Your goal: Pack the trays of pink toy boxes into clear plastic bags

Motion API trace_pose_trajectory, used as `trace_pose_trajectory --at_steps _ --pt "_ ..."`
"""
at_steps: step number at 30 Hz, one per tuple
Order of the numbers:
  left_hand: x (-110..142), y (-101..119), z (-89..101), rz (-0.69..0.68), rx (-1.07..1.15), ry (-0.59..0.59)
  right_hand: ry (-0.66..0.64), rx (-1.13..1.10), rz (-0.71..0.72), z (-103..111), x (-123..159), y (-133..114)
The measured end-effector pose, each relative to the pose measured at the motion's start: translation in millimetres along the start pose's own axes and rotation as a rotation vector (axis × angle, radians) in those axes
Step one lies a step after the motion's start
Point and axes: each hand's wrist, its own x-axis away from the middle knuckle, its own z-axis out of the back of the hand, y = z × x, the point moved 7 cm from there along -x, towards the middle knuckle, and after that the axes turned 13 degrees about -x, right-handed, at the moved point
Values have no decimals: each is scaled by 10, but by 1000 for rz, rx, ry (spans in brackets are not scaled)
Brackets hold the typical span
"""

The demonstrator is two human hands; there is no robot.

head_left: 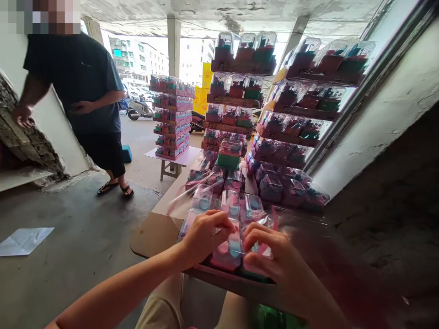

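My left hand (205, 234) is curled over the left side of a small clear plastic box (229, 251) with pink and teal parts inside, its fingers bent onto the lid. My right hand (270, 257) is closed on the right side of the same box, fingers pinching its edge. The box sits in a tray (219, 277) at the near edge of a table, with several similar clear boxes (236, 203) lying just beyond my hands.
Tall stacks of filled trays (240, 87) rise behind the loose boxes, more lean at the right (302, 109), and another stack (172, 116) stands on a stool. A person in a dark shirt (82, 87) stands at the left. A paper sheet (24, 241) lies on the concrete floor.
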Motion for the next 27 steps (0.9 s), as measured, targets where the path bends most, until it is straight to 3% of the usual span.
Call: trace_pose_trajectory --at_steps 4,7,13,20,23,27 --pt "27 62 0 -119 -72 78 128 -134 -190 17 10 138" --pt "66 121 1 -219 -148 138 137 -193 -256 -67 -5 237" --pt "123 149 22 -272 -217 208 239 -72 -85 -113 -27 135" --pt "72 30 -28 -107 -215 124 346 187 176 -110 32 -112" --pt "55 2 -29 -69 -197 111 362 241 210 -108 46 -150" --pt "49 36 -44 -83 -182 88 279 142 158 -143 11 -93"
